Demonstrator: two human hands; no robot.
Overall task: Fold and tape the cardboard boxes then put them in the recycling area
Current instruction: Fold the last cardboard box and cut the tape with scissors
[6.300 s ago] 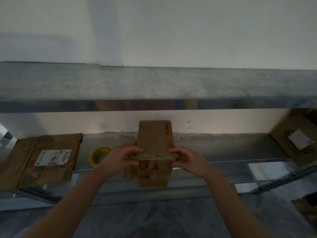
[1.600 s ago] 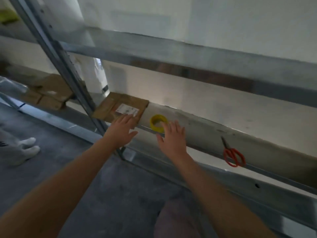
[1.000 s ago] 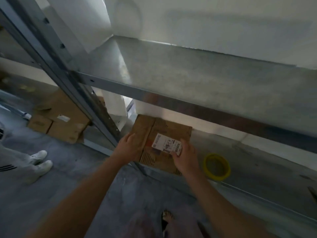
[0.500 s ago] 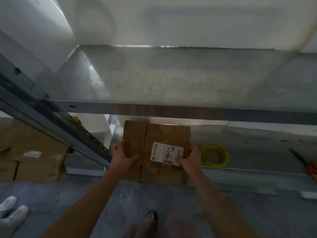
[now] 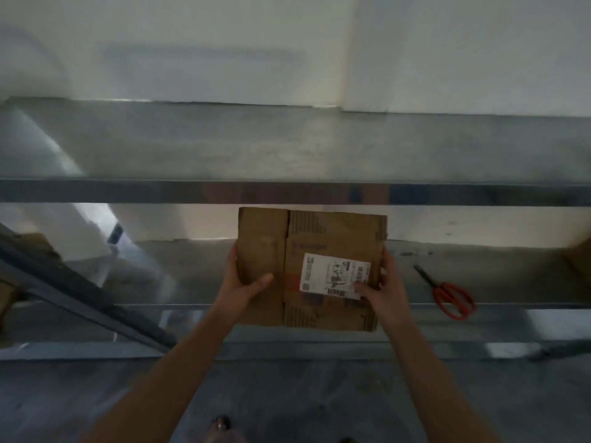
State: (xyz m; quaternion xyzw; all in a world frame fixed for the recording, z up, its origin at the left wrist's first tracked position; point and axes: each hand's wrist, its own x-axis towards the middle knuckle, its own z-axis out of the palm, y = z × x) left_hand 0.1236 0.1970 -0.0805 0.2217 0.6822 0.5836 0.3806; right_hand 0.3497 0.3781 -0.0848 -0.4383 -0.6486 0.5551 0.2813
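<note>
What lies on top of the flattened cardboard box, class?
A white shipping label sits on the cardboard box. The left hand lays its thumb on bare cardboard, the right hand on the label's corner. Print beneath the label and thumbs is covered.

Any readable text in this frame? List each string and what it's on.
No text reads clearly.
On the flattened brown cardboard box, the white shipping label: barcodes and small print, too blurred to read; the right hand covers its lower right corner with the thumb.
On the box above the label, a dark printed word: blurred, unreadable.
On the red-handled scissors lying on the metal shelf: no marking visible.
</note>
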